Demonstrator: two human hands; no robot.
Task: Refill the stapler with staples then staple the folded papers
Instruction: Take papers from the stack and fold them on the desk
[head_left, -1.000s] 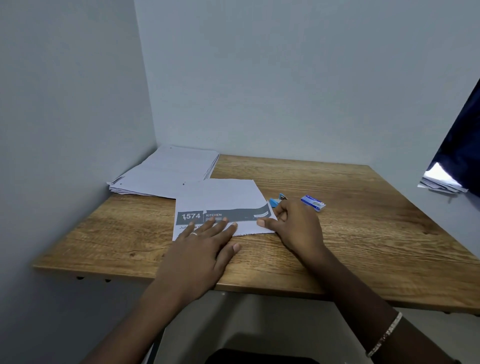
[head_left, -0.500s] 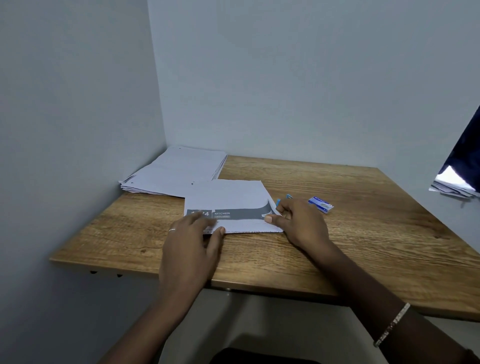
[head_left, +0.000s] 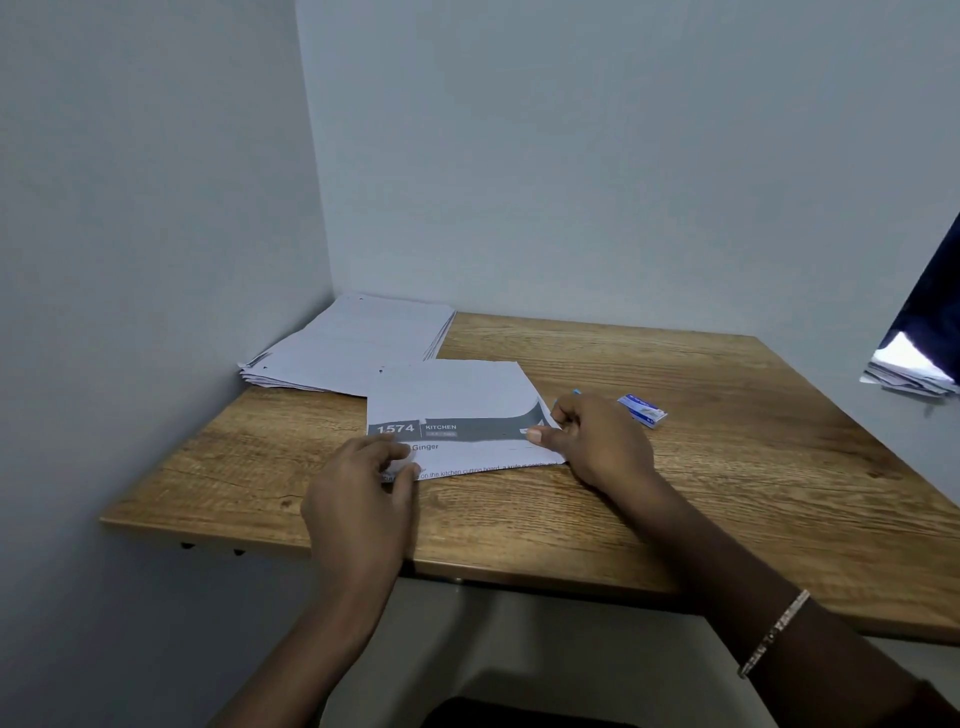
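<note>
A folded paper lies flat at the centre of the frame on the wooden worktop, its printed grey band reading "1574 KITCHEN" facing up. The left hand sits at the sheet's lower left corner, fingers curled loosely onto the paper edge. The right hand pinches the sheet's right edge between thumb and forefinger. Behind the right hand's knuckles only a sliver of blue shows; whether it is the stapler cannot be told. A small blue and white staple box lies just to the right of that hand, apart from the paper. A stack of papers fills the worktop's upper left corner against both walls, its near edge tucked under the folded sheet's far corner. The right half of the worktop and the front strip along its near edge are bare wood. A bracelet circles the right forearm at lower right
</note>
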